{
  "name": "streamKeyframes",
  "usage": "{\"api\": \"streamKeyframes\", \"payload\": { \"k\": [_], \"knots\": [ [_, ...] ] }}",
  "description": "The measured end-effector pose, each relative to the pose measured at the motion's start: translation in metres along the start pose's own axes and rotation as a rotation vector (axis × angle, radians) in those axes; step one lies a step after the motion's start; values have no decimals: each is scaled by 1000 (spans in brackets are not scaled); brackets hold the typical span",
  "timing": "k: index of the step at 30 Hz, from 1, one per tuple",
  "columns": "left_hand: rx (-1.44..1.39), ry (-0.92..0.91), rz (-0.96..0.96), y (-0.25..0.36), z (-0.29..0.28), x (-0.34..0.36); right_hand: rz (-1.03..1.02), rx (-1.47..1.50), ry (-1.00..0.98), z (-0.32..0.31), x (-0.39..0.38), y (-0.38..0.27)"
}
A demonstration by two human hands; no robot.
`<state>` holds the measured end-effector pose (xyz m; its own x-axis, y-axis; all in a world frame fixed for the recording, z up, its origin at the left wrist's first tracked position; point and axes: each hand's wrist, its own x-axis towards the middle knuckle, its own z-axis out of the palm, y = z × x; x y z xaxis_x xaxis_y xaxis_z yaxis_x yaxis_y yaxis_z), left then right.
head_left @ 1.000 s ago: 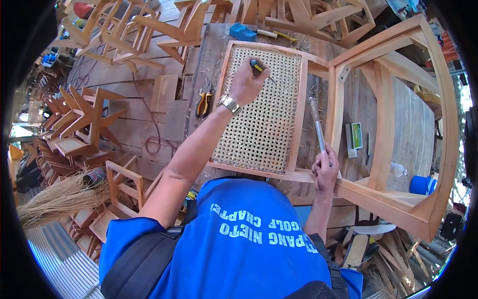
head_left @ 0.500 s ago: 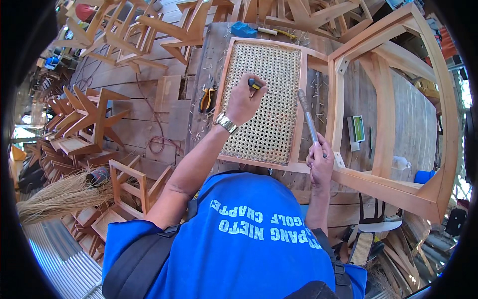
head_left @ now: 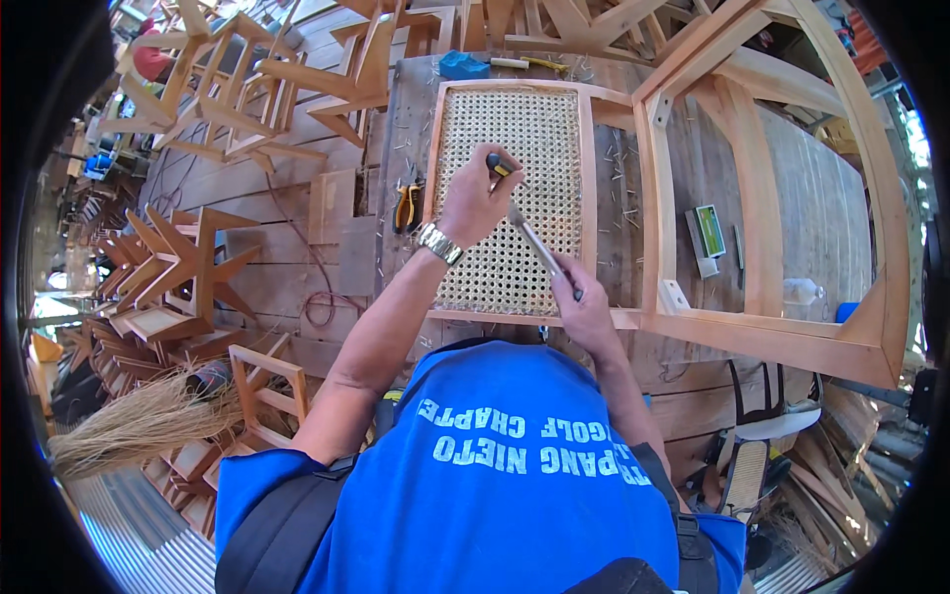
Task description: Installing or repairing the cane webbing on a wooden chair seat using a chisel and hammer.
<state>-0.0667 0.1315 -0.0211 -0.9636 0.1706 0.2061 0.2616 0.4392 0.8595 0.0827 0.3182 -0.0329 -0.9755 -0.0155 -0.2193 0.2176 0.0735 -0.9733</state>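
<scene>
A chair frame (head_left: 653, 198) of pale wood lies across the workbench, its woven cane panel (head_left: 534, 119) facing up. Over the panel's middle, my left hand (head_left: 473, 208) is closed around a screwdriver-like tool (head_left: 502, 165) with a black and yellow handle; its tip is hidden beneath the hand. My right hand (head_left: 586, 309), low by the panel's near right corner, grips a metal-shafted hammer (head_left: 539, 247). The hammer's head end is just beside my left hand; whether it touches the tool, I cannot tell. Pliers (head_left: 407, 206) with black and orange handles rest left of the panel.
Small pegs or cane scraps litter the bench (head_left: 618, 228). A blue lump (head_left: 463, 66) sits at its far edge. Inside the chair frame's right part lies a green and white box (head_left: 707, 233). Unfinished chairs (head_left: 178, 257) crowd the left and far sides; a cane bundle (head_left: 148, 421) lies lower left.
My right hand has swung the hammer leftward, from the panel's right rail to beside my left hand. The left hand keeps its grip over the cane. The whole view has shifted slightly.
</scene>
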Motion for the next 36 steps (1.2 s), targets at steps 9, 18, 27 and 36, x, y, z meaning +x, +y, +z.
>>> {"api": "streamKeyframes", "payload": {
  "k": [9,18,27,36],
  "knots": [
    [15,-17,30,6,-5,4,16,-171,-109,-7,-2,-4],
    [69,-38,-17,-3,2,6,-82,-191,-68,-15,-7,3],
    [-35,32,-15,-1,-3,28,-75,-26,28,-16,-14,7],
    [146,-112,46,-2,10,44,-171,1,347,-38,34,3]
  ]
}}
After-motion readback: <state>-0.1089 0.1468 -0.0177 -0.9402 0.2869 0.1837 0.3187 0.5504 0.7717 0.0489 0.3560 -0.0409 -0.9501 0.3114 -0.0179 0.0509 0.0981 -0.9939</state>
